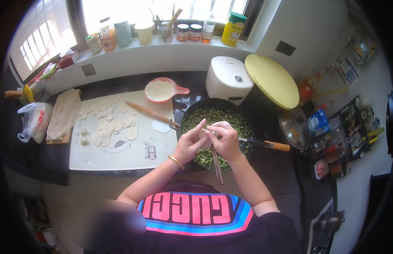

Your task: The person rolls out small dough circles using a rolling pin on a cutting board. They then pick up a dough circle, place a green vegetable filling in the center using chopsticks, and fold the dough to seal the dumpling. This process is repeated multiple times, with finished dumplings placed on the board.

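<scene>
Over a dark pan (182, 111) of chopped green filling (243, 120), both my hands meet with fingertips pinched together. My left hand (191, 143), with a gold bangle at its wrist, cradles a pale dumpling wrapper (205, 132), mostly hidden by fingers. The right hand (224, 139) pinches the wrapper's edge from the other side. Brown chopsticks (216, 166) stick out below my right hand over the pan's near rim; whether it holds them I cannot tell. Left of the pan, many round dough wrappers (116, 124) lie on a white mat (162, 144), near a couple of small dough lumps (84, 136).
A wooden rolling pin (147, 111) reaches toward the pan. Behind it sits a red bowl of flour (160, 91). A white rice cooker (228, 78) and a yellow round lid (272, 80) stand behind the pan. A wooden-handled utensil (272, 145) juts right. Jars (183, 32) line the windowsill.
</scene>
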Available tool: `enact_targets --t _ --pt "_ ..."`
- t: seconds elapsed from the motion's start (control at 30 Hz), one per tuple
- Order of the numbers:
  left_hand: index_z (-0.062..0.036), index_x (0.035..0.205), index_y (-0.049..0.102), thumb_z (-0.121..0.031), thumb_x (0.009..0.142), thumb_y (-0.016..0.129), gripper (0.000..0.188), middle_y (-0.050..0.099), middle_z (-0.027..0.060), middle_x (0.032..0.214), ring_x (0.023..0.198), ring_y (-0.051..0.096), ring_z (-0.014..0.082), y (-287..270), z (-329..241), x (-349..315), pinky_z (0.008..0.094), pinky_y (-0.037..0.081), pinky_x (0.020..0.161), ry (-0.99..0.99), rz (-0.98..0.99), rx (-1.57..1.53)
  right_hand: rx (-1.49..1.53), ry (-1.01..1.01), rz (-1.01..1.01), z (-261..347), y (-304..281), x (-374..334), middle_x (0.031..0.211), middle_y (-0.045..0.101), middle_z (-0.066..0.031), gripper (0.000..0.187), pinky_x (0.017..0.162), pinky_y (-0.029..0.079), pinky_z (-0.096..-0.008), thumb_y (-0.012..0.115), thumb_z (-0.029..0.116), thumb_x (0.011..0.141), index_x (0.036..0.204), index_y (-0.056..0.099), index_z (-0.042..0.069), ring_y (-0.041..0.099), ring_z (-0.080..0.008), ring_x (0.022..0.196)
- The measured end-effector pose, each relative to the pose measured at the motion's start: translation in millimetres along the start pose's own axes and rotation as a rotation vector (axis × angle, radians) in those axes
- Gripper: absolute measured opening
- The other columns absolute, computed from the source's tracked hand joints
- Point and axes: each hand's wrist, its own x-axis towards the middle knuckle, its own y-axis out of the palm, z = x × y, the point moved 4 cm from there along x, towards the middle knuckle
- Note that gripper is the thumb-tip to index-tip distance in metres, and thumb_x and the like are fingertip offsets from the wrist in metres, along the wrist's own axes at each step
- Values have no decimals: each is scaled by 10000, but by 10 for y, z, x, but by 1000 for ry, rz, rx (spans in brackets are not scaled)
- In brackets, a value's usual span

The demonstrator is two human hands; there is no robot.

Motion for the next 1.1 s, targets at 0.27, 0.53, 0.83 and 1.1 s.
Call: enact_targets --t 0.27,0.53,0.83,1.1 --pt "-69 1344 353 -19 837 559 550 567 24 1033 880 528 67 96 -56 -27 228 459 776 -26 69 -89 -21 -58 56 -16 61 -12 776 588 -120 87 661 465 -350 650 33 689 768 629 3 567 -274 749" --pt "-37 1327 368 14 844 525 510 568 29 1055 910 546 84 -29 2 7 246 473 792 -23 10 -26 45 129 67 -54 11 -20 766 588 -112 73 656 463 -346 652 28 686 748 626 1 567 -271 747" --pt "-35 1328 367 30 829 546 534 525 16 1051 915 520 86 -34 119 13 247 455 797 6 51 -1 49 14 -10 -122 79 -79 755 588 -91 59 588 459 -298 659 45 699 738 634 8 571 -215 687" --pt "-47 1288 437 9 820 566 489 509 58 1061 944 512 98 44 26 -13 239 445 810 28 64 187 47 126 74 -154 45 -126 780 592 -109 68 648 462 -331 647 44 695 734 608 4 572 -257 740"
